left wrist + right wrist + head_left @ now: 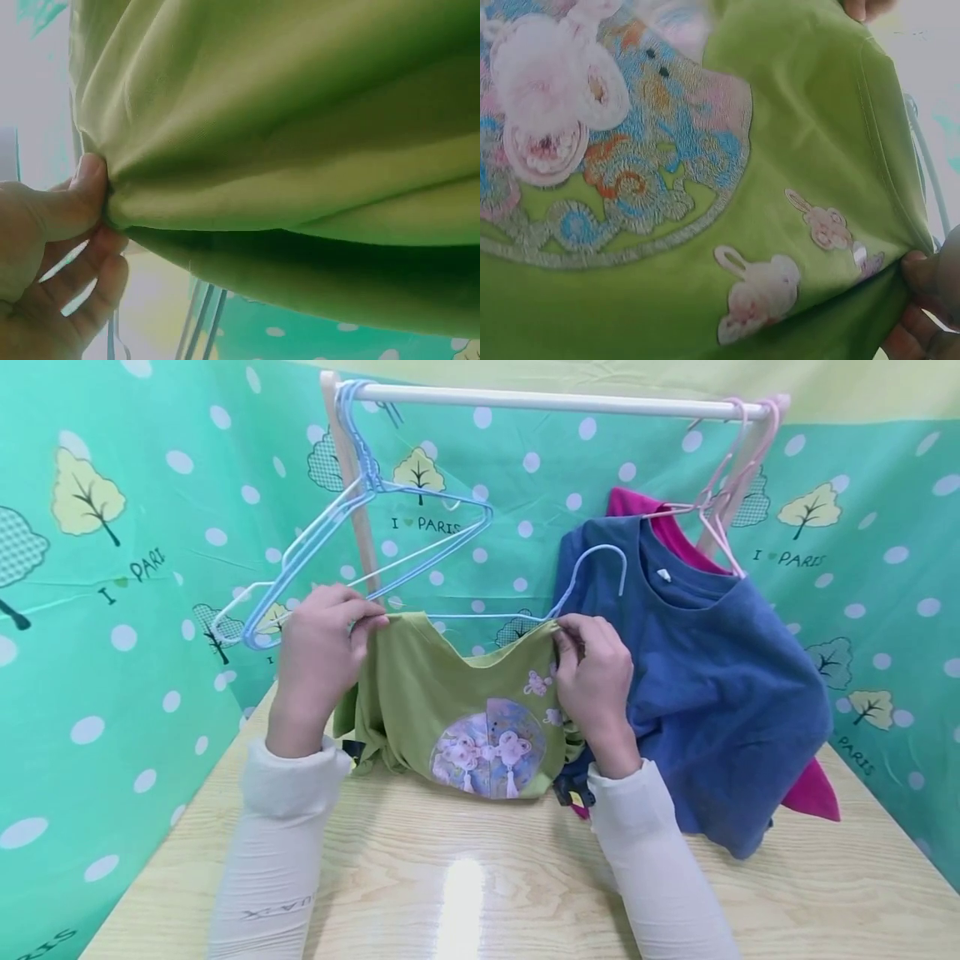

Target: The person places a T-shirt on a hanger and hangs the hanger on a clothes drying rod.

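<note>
A green shirt (405,693) with a round embroidered patch (487,747) hangs upright between both hands, its lower part on the table. My left hand (318,647) pinches its left shoulder between thumb and fingers. At the opposite shoulder my right hand (597,677) pinches the cloth. A light blue hanger (480,616) crosses behind the neckline, with its hook tipped to the right above my right hand; its ends are hidden by cloth and hands. In the left wrist view the gathered green fabric (225,165) meets the thumb and fingertips. Small flower-like appliqués (761,296) show in the right wrist view.
Behind stands a rack with a white rail (555,400). Several blue and white hangers (300,552) hang at its left end. On the right, pink hangers (720,510) carry a blue shirt (720,693) and a magenta garment (813,789). The wooden table (390,877) lies below.
</note>
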`<action>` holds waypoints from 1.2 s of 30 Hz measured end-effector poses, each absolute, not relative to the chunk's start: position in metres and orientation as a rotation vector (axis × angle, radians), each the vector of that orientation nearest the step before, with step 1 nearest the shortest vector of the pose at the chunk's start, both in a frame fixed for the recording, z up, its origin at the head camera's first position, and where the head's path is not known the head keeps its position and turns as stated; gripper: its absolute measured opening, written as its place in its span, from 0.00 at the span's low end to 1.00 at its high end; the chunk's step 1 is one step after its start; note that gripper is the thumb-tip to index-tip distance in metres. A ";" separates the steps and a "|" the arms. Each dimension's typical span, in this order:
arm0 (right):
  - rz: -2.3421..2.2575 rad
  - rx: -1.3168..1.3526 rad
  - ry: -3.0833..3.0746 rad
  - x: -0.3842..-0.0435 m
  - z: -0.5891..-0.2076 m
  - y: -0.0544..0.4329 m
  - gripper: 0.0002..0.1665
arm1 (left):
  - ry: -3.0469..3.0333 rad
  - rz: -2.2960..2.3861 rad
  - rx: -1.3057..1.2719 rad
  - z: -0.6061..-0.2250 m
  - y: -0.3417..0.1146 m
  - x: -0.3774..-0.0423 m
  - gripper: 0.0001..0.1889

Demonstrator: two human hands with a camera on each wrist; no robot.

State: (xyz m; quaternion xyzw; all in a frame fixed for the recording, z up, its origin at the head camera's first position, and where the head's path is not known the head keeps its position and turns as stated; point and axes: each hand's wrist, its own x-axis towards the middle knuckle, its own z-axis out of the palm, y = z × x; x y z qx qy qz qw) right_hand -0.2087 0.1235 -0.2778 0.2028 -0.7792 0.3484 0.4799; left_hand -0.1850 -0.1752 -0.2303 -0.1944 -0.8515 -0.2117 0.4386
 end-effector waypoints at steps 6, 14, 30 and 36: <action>0.791 0.470 -1.904 -0.206 -0.280 0.116 0.06 | -2.081 -0.358 -0.540 -0.234 -0.161 -0.185 0.06; 0.773 0.509 -1.869 -0.203 -0.281 0.106 0.05 | -1.933 -0.314 -0.638 -0.242 -0.141 -0.186 0.10; 0.785 0.514 -1.886 -0.204 -0.280 0.106 0.06 | -2.127 -0.515 -0.577 -0.231 -0.159 -0.180 0.13; 0.763 0.522 -1.875 -0.204 -0.282 0.105 0.07 | -2.185 -0.450 -0.598 -0.235 -0.155 -0.184 0.09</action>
